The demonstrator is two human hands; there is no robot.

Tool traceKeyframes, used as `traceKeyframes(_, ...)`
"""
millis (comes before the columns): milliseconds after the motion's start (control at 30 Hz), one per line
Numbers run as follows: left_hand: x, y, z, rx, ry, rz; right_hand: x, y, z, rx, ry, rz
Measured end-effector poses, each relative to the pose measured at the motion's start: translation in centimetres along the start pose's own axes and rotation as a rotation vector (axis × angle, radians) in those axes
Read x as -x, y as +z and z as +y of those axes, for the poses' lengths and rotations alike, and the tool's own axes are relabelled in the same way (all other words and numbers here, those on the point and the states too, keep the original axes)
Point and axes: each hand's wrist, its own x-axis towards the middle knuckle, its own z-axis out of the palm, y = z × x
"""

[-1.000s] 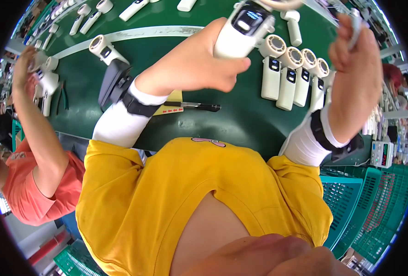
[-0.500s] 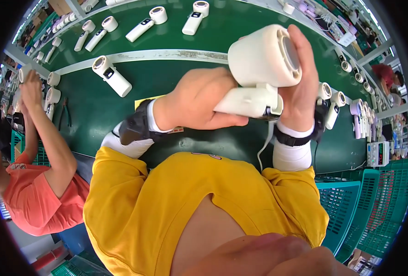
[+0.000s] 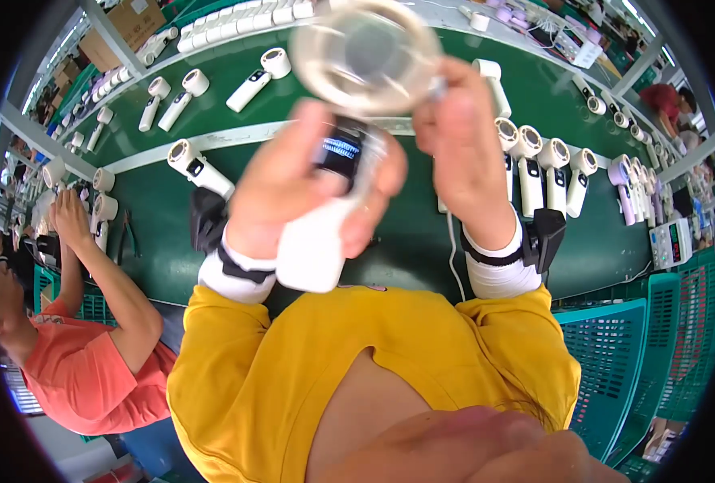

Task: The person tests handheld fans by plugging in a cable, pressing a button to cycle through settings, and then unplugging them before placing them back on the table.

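A cream handheld fan [image 3: 312,253] is raised above the bench, its round head away from me and its lit dark screen facing up. Wrapped around its handle below the head is my left hand [image 3: 265,189], closed, with the thumb beside the screen. My right hand [image 3: 466,145] is at the right side of the fan head. Its fingertips are by the rim, but motion blur hides whether they grip or only touch it. The fan head is smeared too. To the left, another handheld fan [image 3: 200,169] lies on the green bench.
Several fans [image 3: 531,169] lean in a row on the right. Farther off, more fans [image 3: 259,78] lie beyond a pale rail [image 3: 241,138]. Pliers [image 3: 127,233] lie left, near a co-worker in an orange shirt [image 3: 92,370]. Green crates [image 3: 603,370] and a small meter [image 3: 670,244] are at right.
The fan has turned so its screen and head front face up, and it has shifted left. My right hand has come from behind the head to its side.
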Motion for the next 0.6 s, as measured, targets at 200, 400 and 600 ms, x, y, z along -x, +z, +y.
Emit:
traceKeyframes(200,4.9,3.2,0.6,-0.594,0.859,0.278,-0.2,-1.5,0.9,0.324,0.029,-0.341)
traceKeyframes(400,7.4,3.3,2.9,-0.542,1.009,0.368,-2.4,-5.2,4.1,0.475,0.233,-0.046)
traceKeyframes(600,8.5,2.3,3.7,-0.468,1.066,0.368,-2.0,-4.2,12.4,1.162,-0.014,-0.578)
